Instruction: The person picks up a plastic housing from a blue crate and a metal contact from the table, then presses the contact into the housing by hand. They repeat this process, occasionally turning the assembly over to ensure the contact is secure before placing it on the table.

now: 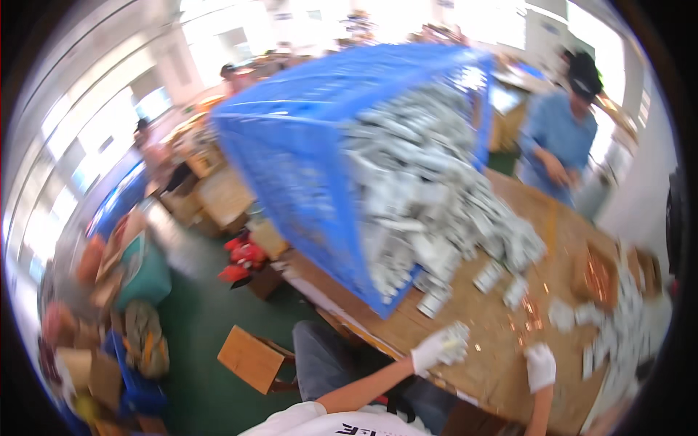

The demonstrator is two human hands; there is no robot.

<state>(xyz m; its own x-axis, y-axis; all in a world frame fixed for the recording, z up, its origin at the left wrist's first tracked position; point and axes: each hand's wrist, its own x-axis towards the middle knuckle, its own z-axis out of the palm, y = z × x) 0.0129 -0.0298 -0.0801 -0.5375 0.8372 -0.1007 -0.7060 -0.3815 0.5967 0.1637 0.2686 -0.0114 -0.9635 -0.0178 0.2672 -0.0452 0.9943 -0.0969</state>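
Both my hands wear white gloves over the brown tabletop. My left hand is curled closed near the table's front edge, around something pale that blur keeps me from making out. To its right, my right hand has its fingers drawn together at the near end of some scattered small copper pieces. Whether a piece is between those fingertips is too blurred to tell. Beyond my hands, a heap of grey-white plastic parts spills from a large blue plastic crate tipped on its side. A few loose plastic parts lie nearer.
A cardboard box of copper pieces stands at the right, beside more grey-white parts. Across the table is a co-worker in blue. A wooden stool stands at the left; farther left are a teal bin and cartons.
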